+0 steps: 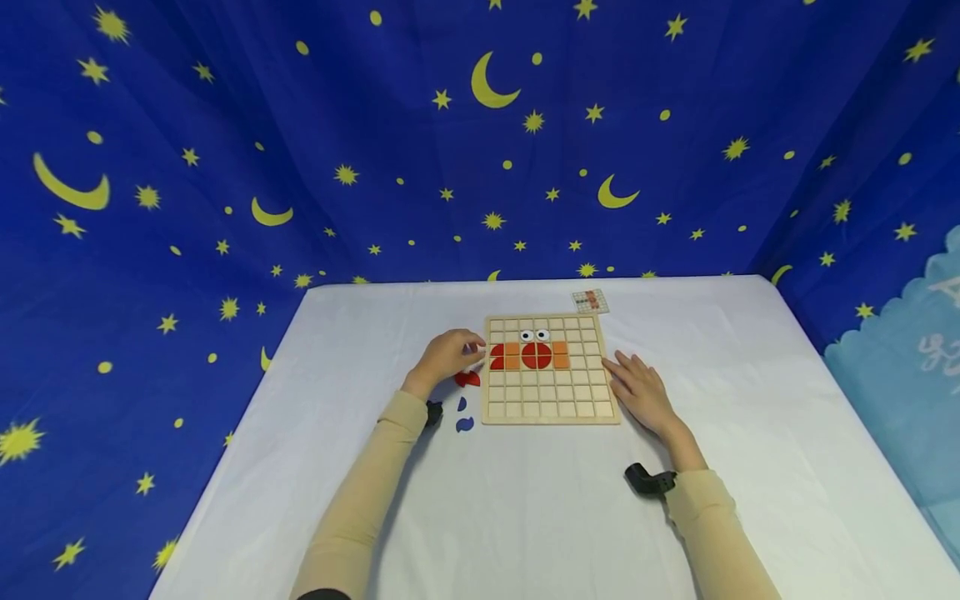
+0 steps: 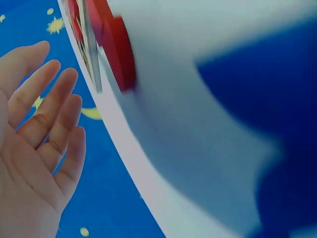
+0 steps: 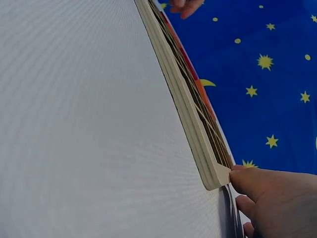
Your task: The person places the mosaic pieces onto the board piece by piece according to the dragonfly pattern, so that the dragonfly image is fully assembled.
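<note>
A wooden grid board [image 1: 551, 409] lies on the table. Red pieces [image 1: 536, 356], orange pieces [image 1: 561, 355] and two eye pieces [image 1: 535, 336] sit in its cells. My left hand [image 1: 444, 354] hovers by the board's left edge, above loose red pieces [image 1: 468, 379]. In the left wrist view its fingers [image 2: 67, 116] are relaxed and slightly bent, with nothing seen between them. My right hand [image 1: 642, 392] rests at the board's right side, fingers extended. The right wrist view shows its thumb touching the board's near corner [image 3: 218, 176].
Two loose blue pieces [image 1: 465, 424] lie left of the board, nearer me. A small printed card [image 1: 591, 301] with a grid picture lies behind the board. White cloth covers the table [image 1: 525, 517]; a blue star-and-moon curtain [image 1: 420, 133] hangs behind it.
</note>
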Demonstrator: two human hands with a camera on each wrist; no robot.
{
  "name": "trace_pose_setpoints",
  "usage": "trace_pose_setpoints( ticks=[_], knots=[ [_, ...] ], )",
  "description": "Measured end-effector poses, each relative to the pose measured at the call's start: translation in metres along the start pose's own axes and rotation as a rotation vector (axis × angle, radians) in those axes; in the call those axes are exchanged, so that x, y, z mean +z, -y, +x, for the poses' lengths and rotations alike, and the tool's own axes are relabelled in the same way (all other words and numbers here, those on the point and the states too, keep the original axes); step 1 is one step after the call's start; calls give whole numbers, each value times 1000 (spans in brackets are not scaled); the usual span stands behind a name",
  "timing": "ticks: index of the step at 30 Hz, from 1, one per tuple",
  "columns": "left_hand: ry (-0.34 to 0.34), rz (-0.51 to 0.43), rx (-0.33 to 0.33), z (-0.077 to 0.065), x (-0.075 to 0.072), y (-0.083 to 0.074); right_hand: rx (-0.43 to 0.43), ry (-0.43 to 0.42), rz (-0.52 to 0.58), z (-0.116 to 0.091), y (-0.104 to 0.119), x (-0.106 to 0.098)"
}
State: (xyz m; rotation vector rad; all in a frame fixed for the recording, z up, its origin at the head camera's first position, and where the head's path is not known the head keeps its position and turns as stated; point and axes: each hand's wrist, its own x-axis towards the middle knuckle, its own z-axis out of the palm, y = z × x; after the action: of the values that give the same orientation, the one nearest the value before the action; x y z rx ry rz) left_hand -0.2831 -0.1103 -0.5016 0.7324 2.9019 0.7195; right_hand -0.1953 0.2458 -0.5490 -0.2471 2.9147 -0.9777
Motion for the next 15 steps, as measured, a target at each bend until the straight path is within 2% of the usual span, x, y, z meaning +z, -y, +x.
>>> trace_pose_setpoints(
  ticks=[6,11,15],
  knots=[
    [27,-33,-36,-14,-11,13,-5,-6,-11,1,0,-1],
    [103,-81,-81,-25,-15,17,-20,-13,-18,0,-1,0],
    [165,-76,-110,-31,-15,19,-14,-5,-13,0,0,0]
  ],
)
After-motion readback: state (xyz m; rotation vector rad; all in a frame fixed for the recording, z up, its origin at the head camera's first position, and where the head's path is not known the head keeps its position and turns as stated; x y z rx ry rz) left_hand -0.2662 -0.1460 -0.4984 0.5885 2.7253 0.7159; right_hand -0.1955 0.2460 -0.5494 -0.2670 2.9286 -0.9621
